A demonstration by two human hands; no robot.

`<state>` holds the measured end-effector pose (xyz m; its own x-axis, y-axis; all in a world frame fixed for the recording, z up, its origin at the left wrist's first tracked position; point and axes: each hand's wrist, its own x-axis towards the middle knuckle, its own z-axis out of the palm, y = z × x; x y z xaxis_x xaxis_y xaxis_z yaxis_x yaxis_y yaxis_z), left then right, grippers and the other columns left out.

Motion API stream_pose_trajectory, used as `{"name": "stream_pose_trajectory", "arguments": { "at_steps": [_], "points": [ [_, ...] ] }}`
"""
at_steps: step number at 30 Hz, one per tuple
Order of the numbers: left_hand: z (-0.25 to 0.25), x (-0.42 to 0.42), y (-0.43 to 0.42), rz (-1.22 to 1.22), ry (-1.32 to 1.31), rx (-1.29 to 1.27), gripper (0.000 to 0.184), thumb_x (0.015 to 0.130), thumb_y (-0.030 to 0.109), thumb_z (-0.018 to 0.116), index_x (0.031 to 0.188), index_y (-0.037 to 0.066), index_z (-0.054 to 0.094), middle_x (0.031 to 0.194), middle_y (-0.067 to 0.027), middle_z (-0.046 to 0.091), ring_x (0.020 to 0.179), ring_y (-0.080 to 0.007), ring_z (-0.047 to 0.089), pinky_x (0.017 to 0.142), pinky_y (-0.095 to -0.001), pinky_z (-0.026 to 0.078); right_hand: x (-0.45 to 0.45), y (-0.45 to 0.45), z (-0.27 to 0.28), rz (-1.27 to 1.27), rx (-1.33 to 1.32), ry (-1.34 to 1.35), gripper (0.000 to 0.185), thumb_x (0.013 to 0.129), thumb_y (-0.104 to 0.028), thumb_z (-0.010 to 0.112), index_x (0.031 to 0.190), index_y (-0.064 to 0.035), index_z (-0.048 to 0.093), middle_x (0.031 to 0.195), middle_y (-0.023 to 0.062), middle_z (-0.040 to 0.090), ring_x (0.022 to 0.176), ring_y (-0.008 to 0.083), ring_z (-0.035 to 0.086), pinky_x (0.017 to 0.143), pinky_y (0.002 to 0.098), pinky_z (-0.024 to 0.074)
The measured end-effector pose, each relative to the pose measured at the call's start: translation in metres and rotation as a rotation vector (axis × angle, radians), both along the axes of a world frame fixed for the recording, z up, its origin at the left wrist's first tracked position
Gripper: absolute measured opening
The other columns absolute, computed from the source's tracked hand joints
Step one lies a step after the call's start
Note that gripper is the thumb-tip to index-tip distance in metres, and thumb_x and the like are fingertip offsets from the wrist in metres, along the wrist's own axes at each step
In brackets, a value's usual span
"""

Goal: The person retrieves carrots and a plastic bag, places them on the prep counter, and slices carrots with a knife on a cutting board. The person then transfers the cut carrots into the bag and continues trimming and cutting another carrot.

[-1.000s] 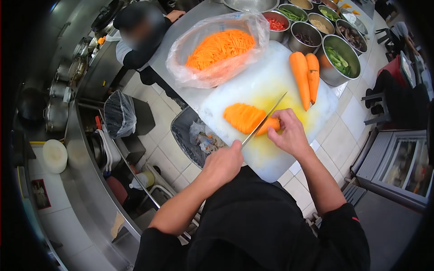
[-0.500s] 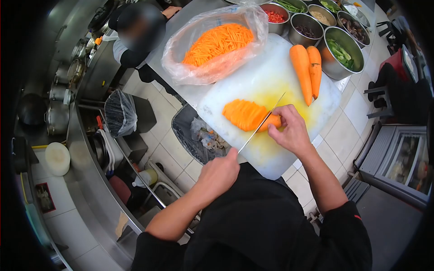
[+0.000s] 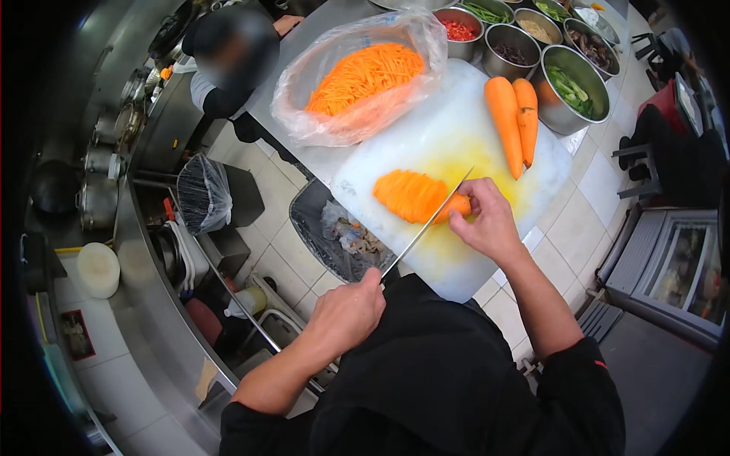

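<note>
My left hand [image 3: 346,313] is wrapped round the handle of a long knife [image 3: 414,242], whose blade slants up and away across the white cutting board [image 3: 456,270]. At the blade lies a carrot: its thin slices [image 3: 408,194] fan out on the left side, and its uncut end [image 3: 457,205] is on the right. The fingers of my right hand [image 3: 487,219] are closed on that end. Two whole carrots, a larger one [image 3: 503,121] and a slimmer one [image 3: 526,125], rest at the board's far right.
Beyond the board sits a plastic bag [image 3: 293,125] of shredded carrot [image 3: 365,77]. Metal bowls of cut ingredients stand at the far right, among them one of greens [image 3: 559,121]. A lined bin [image 3: 304,216] is below the board's left edge. Another person [image 3: 228,57] stands at the left.
My left hand has drawn the knife back toward me and slightly left, so the blade tip sits lower. My right hand stays on the carrot in nearly the same place.
</note>
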<state>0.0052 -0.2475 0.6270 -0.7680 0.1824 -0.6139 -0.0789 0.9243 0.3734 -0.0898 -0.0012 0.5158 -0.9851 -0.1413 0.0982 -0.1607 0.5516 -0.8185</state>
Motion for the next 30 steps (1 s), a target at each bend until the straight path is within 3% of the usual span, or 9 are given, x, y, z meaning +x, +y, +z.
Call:
{"name": "stream_pose_trajectory", "arguments": {
  "at_steps": [11, 13, 16, 22, 25, 30],
  "points": [
    [-0.066, -0.033, 0.029, 0.028, 0.079, 0.037, 0.021, 0.100, 0.019, 0.047, 0.110, 0.001, 0.049, 0.083, -0.0323, 0.067, 0.083, -0.0534, 0.066, 0.076, -0.0630, 0.050, 0.002, 0.000, -0.004, -0.006, 0.004, 0.008, 0.034, 0.076, -0.009, 0.078, 0.105, -0.0020, 0.061, 0.091, 0.0095, 0.057, 0.076, 0.0203, 0.058, 0.071, 0.0323, 0.0521],
    [-0.066, -0.025, 0.019, 0.029, 0.155, 0.121, 0.021, 0.100, 0.020, 0.050, 0.111, 0.002, 0.049, 0.076, -0.0305, 0.066, 0.077, -0.0536, 0.065, 0.073, -0.0623, 0.049, -0.001, 0.000, -0.002, -0.019, -0.007, 0.006, 0.034, 0.076, -0.010, 0.078, 0.104, -0.0019, 0.061, 0.091, 0.0093, 0.057, 0.076, 0.0202, 0.058, 0.071, 0.0321, 0.0521],
    [-0.018, -0.012, 0.014, 0.057, 0.076, 0.066, 0.020, 0.101, 0.021, 0.049, 0.109, 0.003, 0.047, 0.074, -0.0299, 0.065, 0.076, -0.0538, 0.064, 0.072, -0.0627, 0.049, 0.003, 0.001, 0.001, -0.020, 0.002, -0.015, 0.033, 0.076, -0.010, 0.078, 0.103, -0.0019, 0.060, 0.091, 0.0092, 0.057, 0.077, 0.0201, 0.058, 0.071, 0.0320, 0.0522],
    [-0.003, 0.005, 0.002, 0.023, 0.020, 0.014, 0.019, 0.102, 0.021, 0.048, 0.106, 0.002, 0.045, 0.074, -0.0304, 0.065, 0.075, -0.0542, 0.063, 0.072, -0.0638, 0.048, 0.001, 0.001, -0.002, -0.023, -0.017, -0.002, 0.032, 0.076, -0.010, 0.077, 0.102, -0.0022, 0.060, 0.090, 0.0095, 0.057, 0.077, 0.0202, 0.058, 0.072, 0.0322, 0.0523],
    [-0.022, -0.001, 0.013, 0.055, 0.024, 0.039, 0.021, 0.102, 0.021, 0.047, 0.108, 0.001, 0.046, 0.076, -0.0320, 0.065, 0.077, -0.0548, 0.064, 0.073, -0.0642, 0.048, 0.002, 0.001, -0.003, -0.015, -0.007, 0.001, 0.032, 0.076, -0.010, 0.078, 0.102, -0.0020, 0.060, 0.090, 0.0096, 0.058, 0.077, 0.0203, 0.059, 0.072, 0.0321, 0.0526],
    [-0.067, -0.036, 0.030, 0.032, -0.015, 0.026, 0.022, 0.101, 0.019, 0.045, 0.113, 0.001, 0.048, 0.092, -0.0320, 0.070, 0.091, -0.0511, 0.068, 0.082, -0.0609, 0.052, 0.003, 0.003, -0.003, -0.022, -0.006, -0.005, 0.032, 0.077, -0.010, 0.078, 0.104, -0.0018, 0.062, 0.092, 0.0100, 0.060, 0.079, 0.0202, 0.061, 0.073, 0.0318, 0.0533]
  ]
}}
